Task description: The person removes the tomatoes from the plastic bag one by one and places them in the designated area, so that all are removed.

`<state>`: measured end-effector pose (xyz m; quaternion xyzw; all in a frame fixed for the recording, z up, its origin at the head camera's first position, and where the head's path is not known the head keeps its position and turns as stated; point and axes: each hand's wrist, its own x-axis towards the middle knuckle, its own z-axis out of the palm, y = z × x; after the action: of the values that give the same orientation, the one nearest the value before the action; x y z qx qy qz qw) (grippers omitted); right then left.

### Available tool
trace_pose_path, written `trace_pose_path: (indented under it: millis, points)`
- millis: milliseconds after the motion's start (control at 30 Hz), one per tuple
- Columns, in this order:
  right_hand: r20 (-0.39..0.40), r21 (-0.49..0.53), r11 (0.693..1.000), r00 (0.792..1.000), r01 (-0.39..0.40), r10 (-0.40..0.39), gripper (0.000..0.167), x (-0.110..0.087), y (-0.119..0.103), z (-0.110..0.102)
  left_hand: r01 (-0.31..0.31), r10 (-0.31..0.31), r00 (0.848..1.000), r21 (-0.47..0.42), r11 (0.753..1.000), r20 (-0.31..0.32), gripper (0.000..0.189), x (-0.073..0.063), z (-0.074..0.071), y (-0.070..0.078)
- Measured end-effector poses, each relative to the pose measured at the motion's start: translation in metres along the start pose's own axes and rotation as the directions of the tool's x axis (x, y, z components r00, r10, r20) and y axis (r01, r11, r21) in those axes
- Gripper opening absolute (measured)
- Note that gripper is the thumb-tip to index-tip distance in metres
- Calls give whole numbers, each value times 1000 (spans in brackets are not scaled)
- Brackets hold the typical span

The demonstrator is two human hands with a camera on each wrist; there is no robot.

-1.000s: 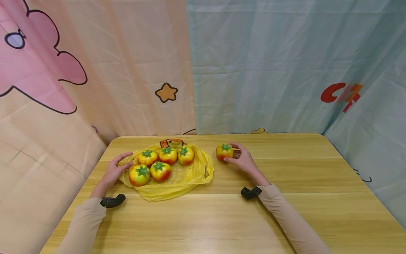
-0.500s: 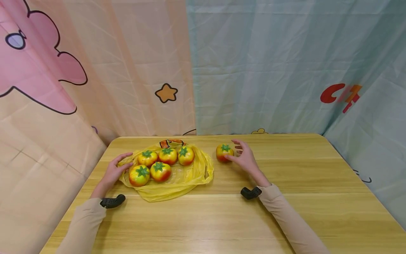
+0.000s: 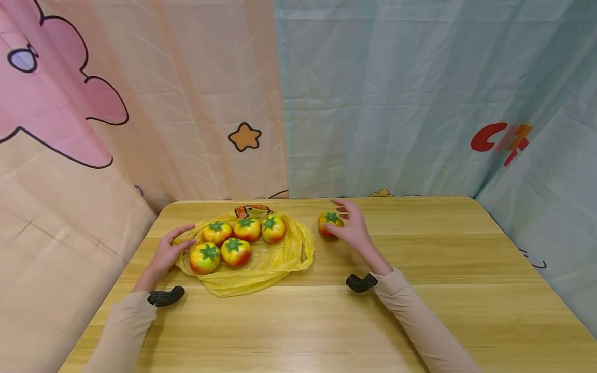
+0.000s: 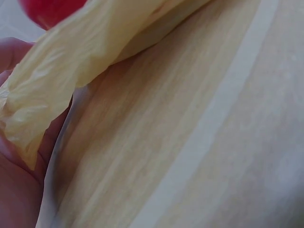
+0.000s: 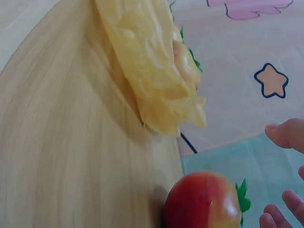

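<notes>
A single red-and-yellow tomato [image 3: 328, 219] with a green leafy top sits on the wooden table, right of a yellow plastic bag [image 3: 261, 277]. My right hand [image 3: 353, 228] hovers over its right side, thumb and fingers spread. In the right wrist view, the fingers [image 5: 290, 202] are apart from the tomato [image 5: 202, 202]. Several similar tomatoes [image 3: 236, 252] lie in the open bag. My left hand [image 3: 169, 249] is at the bag's left edge, thumb and fingers parted; in the left wrist view, yellow film [image 4: 52, 85] lies across that hand, hiding part of it.
The light wooden table [image 3: 298, 331] reaches back to a printed curtain [image 3: 373, 103] hung behind it. Black wrist devices [image 3: 361, 283] sit on both forearms. An orange-and-black printed part of the bag [image 3: 252, 210] lies at its back.
My right hand has let go of the single tomato, opened its fingers and shifted slightly left and over it. The tomato, the bag and my left hand have stayed in place.
</notes>
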<state>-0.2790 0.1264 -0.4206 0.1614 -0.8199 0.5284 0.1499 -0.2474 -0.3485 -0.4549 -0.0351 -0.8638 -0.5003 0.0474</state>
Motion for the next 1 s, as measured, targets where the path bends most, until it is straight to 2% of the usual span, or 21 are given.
trace_pose_path:
  millis: [233,433,1000]
  points:
    - [4,4,999,999,48,-48,61,4,-13,12,11,-11,1000,14,1000,4,54,0,0,1]
    - [23,-13,997,997,72,-72,63,6,-22,24,-6,6,1000,6,1000,-3,54,0,0,1]
    - [119,73,997,992,21,-30,63,13,-43,61,6,-6,1000,-3,1000,0,53,1,0,0]
